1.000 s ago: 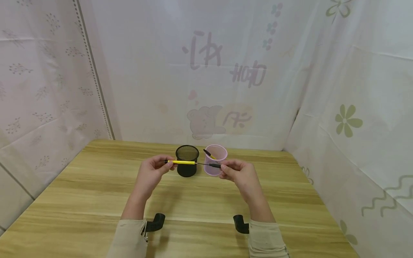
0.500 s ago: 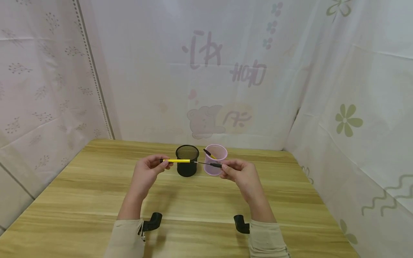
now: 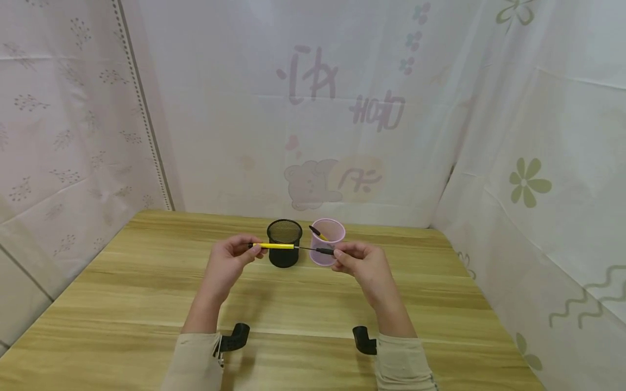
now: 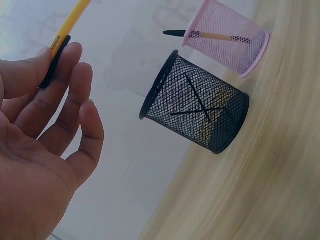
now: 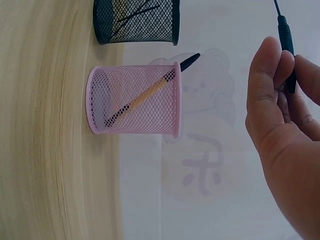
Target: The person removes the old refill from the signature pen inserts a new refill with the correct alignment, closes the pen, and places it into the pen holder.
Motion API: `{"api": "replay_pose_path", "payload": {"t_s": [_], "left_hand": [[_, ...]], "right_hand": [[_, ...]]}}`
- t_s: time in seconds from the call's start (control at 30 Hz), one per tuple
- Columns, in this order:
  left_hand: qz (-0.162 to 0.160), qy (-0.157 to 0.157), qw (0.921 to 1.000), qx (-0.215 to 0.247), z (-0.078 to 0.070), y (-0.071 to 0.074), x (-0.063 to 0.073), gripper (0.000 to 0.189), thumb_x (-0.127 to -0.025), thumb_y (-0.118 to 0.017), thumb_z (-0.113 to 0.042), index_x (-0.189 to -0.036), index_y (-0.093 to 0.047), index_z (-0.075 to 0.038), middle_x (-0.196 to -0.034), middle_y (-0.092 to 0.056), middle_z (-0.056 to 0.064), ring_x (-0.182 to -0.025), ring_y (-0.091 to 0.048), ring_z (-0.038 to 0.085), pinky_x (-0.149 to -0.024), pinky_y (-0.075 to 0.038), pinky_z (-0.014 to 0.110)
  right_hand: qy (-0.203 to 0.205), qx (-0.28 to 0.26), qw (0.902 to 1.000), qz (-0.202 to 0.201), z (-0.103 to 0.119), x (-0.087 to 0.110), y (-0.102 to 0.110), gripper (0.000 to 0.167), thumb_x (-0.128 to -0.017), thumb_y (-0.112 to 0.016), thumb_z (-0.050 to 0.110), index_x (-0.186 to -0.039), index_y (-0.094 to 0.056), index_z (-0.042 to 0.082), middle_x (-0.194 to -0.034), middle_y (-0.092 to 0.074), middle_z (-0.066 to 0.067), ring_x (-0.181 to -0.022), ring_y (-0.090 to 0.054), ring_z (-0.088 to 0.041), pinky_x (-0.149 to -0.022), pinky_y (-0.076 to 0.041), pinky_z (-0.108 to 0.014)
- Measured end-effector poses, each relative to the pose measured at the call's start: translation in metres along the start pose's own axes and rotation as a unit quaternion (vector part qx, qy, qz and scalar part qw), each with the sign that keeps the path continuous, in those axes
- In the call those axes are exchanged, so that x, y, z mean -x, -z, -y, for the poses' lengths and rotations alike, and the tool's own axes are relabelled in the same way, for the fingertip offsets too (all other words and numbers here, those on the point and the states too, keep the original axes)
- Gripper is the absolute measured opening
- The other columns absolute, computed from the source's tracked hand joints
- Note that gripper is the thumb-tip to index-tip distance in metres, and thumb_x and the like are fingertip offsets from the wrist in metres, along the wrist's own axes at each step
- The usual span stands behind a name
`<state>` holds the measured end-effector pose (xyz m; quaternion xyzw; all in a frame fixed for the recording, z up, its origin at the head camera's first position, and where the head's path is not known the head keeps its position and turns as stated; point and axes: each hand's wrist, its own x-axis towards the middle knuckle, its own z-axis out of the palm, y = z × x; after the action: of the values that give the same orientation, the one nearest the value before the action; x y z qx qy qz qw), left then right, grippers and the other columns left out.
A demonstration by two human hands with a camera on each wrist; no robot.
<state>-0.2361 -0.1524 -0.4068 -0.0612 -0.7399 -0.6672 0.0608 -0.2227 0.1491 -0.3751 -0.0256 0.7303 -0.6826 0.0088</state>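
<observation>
Both forearms reach forward over the wooden table (image 3: pixel 303 309), wrists bent inward so the fingertips face each other. The left hand (image 3: pixel 229 265) pinches the black end of a yellow pen barrel (image 3: pixel 276 246) between thumb and fingers, its lower fingers loosely bent and spread. The right hand (image 3: pixel 370 270) pinches a black tip piece (image 3: pixel 325 251), whose thin rod (image 3: pixel 307 248) reaches the barrel's open end; insertion cannot be discerned. The barrel lies level, before the black mesh cup (image 3: pixel 283 258).
</observation>
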Motion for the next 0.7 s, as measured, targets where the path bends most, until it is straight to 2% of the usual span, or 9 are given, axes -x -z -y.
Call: {"api": "replay_pose_path", "payload": {"t_s": [0.2, 0.3, 0.43, 0.53, 0.7], "left_hand": [[0.000, 0.003, 1.0000, 0.003, 0.0013, -0.0042, -0.0007, 0.017, -0.102, -0.071, -0.007, -0.116, -0.075, 0.003, -0.101, -0.081, 0.015, -0.093, -0.076, 0.017, -0.094, -0.061, 0.031], [0.002, 0.005, 1.0000, 0.003, 0.0021, -0.0050, -0.0005, 0.018, -0.103, -0.071, -0.008, -0.116, -0.075, 0.002, -0.099, -0.081, 0.012, -0.093, -0.076, 0.017, -0.097, -0.061, 0.035], [-0.004, 0.010, 0.9999, 0.003, 0.0017, -0.0038, 0.0009, 0.018, -0.103, -0.071, -0.009, -0.117, -0.075, 0.002, -0.097, -0.081, 0.004, -0.093, -0.076, 0.016, -0.095, -0.061, 0.032], [-0.009, 0.014, 0.9999, 0.003, 0.0014, -0.0026, 0.0015, 0.019, -0.103, -0.070, -0.009, -0.118, -0.074, 0.002, -0.100, -0.082, 0.006, -0.093, -0.076, 0.017, -0.093, -0.061, 0.030], [-0.008, 0.013, 0.9999, 0.000, 0.0006, -0.0019, 0.0022, 0.019, -0.103, -0.071, -0.010, -0.118, -0.074, 0.001, -0.103, -0.082, 0.011, -0.093, -0.076, 0.015, -0.095, -0.060, 0.034]], "right_hand": [[0.001, -0.005, 1.0000, 0.002, -0.0008, 0.0002, -0.0020, 0.022, -0.101, -0.069, 0.000, -0.117, -0.068, -0.015, -0.091, -0.075, -0.003, -0.078, -0.072, -0.014, -0.081, -0.065, -0.026], [0.002, -0.005, 1.0000, 0.004, -0.0019, 0.0003, -0.0023, 0.022, -0.101, -0.069, 0.000, -0.116, -0.068, -0.016, -0.090, -0.074, -0.003, -0.078, -0.072, -0.014, -0.080, -0.065, -0.026], [0.002, -0.006, 1.0000, 0.002, -0.0033, 0.0005, -0.0007, 0.022, -0.101, -0.069, 0.000, -0.118, -0.068, -0.015, -0.091, -0.075, -0.003, -0.078, -0.072, -0.013, -0.081, -0.065, -0.026], [0.003, -0.009, 1.0000, 0.001, -0.0041, 0.0007, 0.0015, 0.024, -0.101, -0.069, 0.000, -0.119, -0.068, -0.015, -0.092, -0.075, -0.003, -0.078, -0.073, -0.013, -0.081, -0.065, -0.027], [0.006, -0.013, 0.9999, 0.004, -0.0047, 0.0014, 0.0047, 0.026, -0.101, -0.070, 0.001, -0.121, -0.068, -0.015, -0.093, -0.076, -0.002, -0.078, -0.073, -0.013, -0.082, -0.065, -0.027]]}}
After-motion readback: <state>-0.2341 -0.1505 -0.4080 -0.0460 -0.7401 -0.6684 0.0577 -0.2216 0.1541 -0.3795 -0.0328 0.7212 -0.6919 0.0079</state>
